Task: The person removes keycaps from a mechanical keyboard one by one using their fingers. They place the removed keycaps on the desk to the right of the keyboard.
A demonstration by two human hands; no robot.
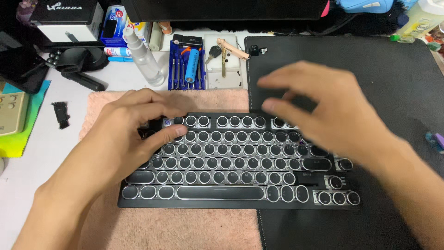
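1 keyboard (pixel 231 166), 2 hands, 1 spray bottle (pixel 143 58), 1 black mat (pixel 370 69), 1 pink towel (pixel 185 227)

home hobby desk | screwdriver set (pixel 186 69) | spray bottle (pixel 144 56) | keys (pixel 217 52) | black desk mat (pixel 370 92)

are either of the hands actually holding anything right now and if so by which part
Nothing is held. The left hand rests its fingers on the keyboard at its top-left keys; the blurred right hand hovers open above its right side.

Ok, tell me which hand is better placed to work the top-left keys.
Left. The left hand already rests on the keyboard at its top-left corner, fingertips on those keys. The right hand is blurred above the upper right.
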